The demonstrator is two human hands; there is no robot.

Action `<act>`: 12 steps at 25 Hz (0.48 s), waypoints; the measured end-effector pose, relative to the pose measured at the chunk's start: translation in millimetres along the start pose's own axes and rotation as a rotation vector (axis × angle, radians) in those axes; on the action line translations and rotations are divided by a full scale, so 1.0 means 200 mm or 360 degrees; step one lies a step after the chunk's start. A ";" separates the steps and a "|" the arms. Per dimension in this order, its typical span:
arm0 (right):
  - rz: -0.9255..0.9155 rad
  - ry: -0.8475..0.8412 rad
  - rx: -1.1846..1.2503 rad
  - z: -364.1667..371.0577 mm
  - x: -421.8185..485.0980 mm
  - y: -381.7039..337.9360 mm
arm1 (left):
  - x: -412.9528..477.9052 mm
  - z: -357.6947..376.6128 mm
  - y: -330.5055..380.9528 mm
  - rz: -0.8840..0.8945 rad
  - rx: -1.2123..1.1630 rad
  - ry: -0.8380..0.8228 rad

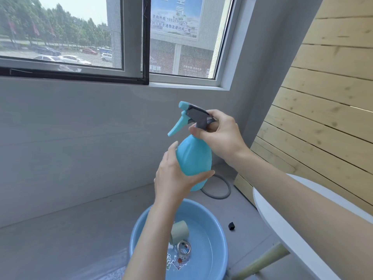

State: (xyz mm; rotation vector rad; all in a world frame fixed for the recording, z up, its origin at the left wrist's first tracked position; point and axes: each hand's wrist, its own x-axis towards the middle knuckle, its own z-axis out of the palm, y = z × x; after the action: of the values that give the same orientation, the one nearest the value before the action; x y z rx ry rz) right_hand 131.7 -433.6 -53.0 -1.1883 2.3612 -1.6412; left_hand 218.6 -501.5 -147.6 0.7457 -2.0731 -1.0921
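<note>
Spray bottle (193, 158) held over basin (218, 229), grey floor (60, 239).

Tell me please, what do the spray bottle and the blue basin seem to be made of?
Spray bottle: probably plastic, matt turquoise, with an even soft sheen and faint ribs; its grey spray head looks like matt plastic too. Basin: likely plastic, smooth and slightly glossy, with a thin rim and reflections on its wall.

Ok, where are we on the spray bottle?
Done: spray head seated on the spray bottle, above the blue basin. In hand: left hand grips the body, right hand pinches the head's collar. Left: trigger untouched; tightening or unscrewing, can't tell.
</note>
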 end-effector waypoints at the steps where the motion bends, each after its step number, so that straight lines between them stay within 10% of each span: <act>1: 0.0020 -0.0005 0.0002 -0.02 0.01 0.00 | 0.00 -0.01 -0.01 -0.0033 -0.0103 -0.0101; 5: 0.0059 -0.0063 0.0136 -0.07 0.04 0.02 | -0.01 -0.01 -0.03 -0.0068 -0.0255 -0.0293; 12: -0.0070 -0.0020 0.0139 -0.05 0.05 0.07 | -0.04 0.08 0.03 -0.0017 -0.0016 0.0128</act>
State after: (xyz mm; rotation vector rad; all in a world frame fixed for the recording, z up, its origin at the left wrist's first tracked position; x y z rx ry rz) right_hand 112.3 -430.8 -56.0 -1.2397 2.2464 -1.7249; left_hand 209.6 -485.7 -152.2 0.7835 -1.9971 -1.0606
